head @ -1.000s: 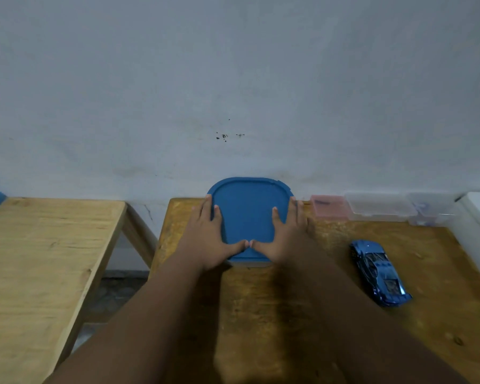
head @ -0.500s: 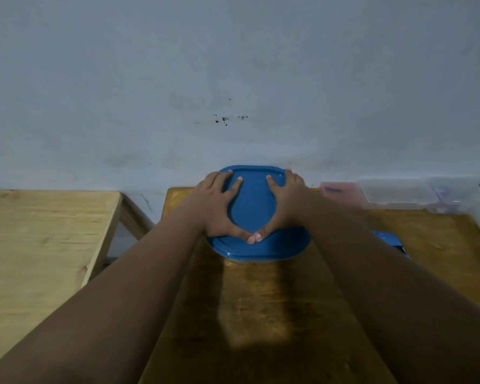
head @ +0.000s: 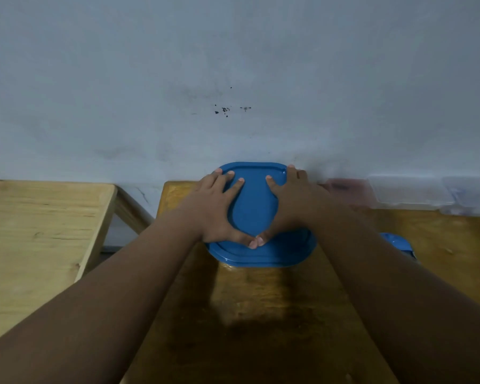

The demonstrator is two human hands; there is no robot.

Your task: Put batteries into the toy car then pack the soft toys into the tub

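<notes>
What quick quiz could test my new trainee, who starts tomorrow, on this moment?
1. True or false: the left hand and right hand both rest on the blue lid.
2. The toy car is: A) right of the lid, partly hidden; B) atop the lid; C) on the left table.
3. Fill in: the tips of the two thumbs ____.
Key: 1 true; 2 A; 3 touch.
</notes>
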